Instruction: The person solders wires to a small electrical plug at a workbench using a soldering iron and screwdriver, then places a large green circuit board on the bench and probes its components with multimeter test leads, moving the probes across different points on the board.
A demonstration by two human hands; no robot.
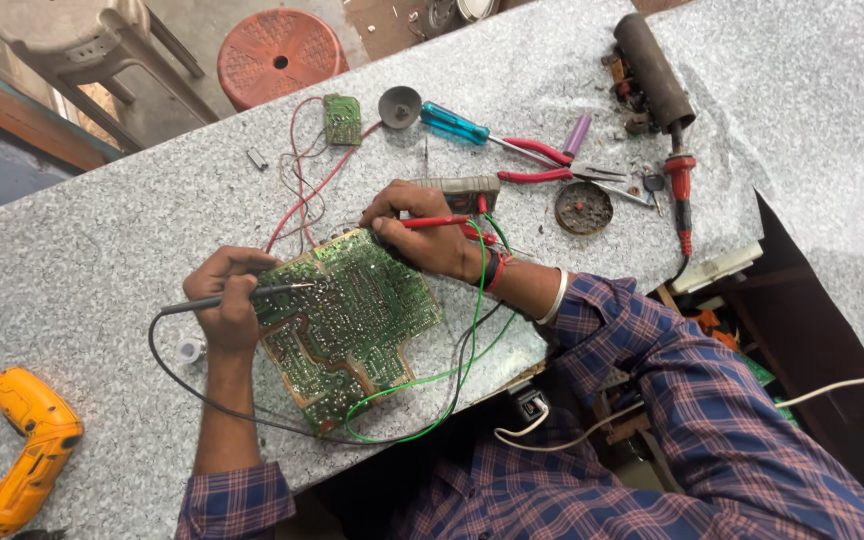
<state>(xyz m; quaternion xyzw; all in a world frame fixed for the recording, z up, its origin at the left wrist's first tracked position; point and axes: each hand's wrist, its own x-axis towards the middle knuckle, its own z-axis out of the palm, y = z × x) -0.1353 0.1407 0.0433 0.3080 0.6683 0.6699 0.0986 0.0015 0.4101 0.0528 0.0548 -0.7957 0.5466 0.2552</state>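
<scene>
Probing is under way and unfinished: left hand [227, 305] holds its grip clamped on a black probe [242, 296], right hand [422, 230] clamped on a red probe [437, 222], both tips touching the green circuit board [347, 310] lying on the grey surface [82, 250].

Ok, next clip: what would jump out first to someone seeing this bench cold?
Probably the large green printed circuit board at the centre of the speckled grey stone-look table, with both hands on it: the left hand holds a black probe to it, the right hand a red probe. Next, the bright yellow-orange cordless drill at lower left and the red-handled pliers among the tools above.
</scene>
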